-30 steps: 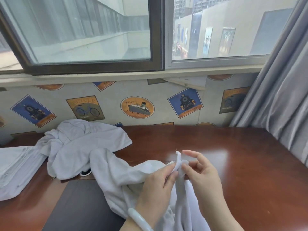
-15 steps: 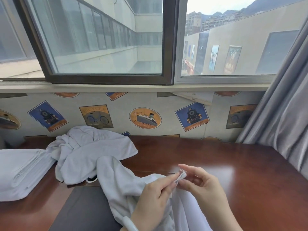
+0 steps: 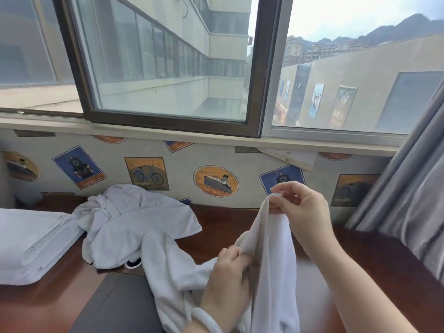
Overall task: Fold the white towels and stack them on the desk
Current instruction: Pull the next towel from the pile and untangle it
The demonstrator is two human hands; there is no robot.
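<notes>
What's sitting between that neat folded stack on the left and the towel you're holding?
A crumpled heap of white towels on the desk, between the folded stack and the held towel, in the head view.

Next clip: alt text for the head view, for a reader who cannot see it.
A right hand pinches the raised corner of a white towel while the left hand grips its edge lower down, above a wooden desk. Crumpled towels and a folded stack lie to the left, under a window.
</notes>
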